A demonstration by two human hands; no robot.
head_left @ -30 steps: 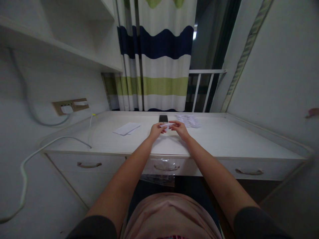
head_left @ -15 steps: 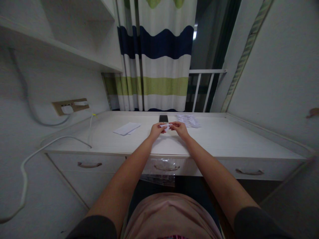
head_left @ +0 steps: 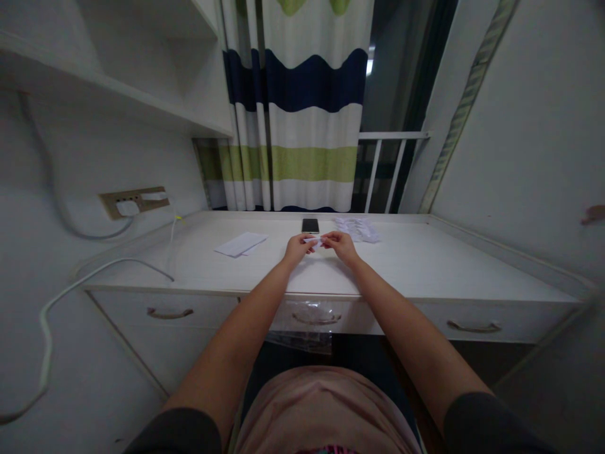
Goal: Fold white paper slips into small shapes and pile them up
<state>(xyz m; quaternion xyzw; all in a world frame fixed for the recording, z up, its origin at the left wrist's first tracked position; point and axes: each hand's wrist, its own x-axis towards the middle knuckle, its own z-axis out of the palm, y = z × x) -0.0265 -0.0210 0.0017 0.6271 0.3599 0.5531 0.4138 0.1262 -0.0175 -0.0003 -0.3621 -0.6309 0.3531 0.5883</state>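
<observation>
Between my fingertips is a small piece of white paper (head_left: 312, 239), held over the middle of the white desk. My left hand (head_left: 297, 248) pinches its left side, and my right hand (head_left: 340, 244) grips the right side. Fingers hide much of the paper, so its folds are hard to make out. Just beyond my hands lies a dark phone-like rectangle (head_left: 311, 226). Behind my right hand sits a spread of white folded paper pieces (head_left: 358, 229). Flat sheets of white paper (head_left: 242, 244) rest to the left of my left hand.
The white desk (head_left: 425, 265) has drawers along its front edge. A pale cable (head_left: 108, 263) crosses its left end near a wall socket (head_left: 135, 202). A striped curtain (head_left: 314, 132) hangs behind the desk, and a shelf (head_left: 118, 101) juts out at upper left.
The paper between my fingers has shifted slightly and looks flatter, with less of it showing below the fingertips. Both hands stay in nearly the same place.
</observation>
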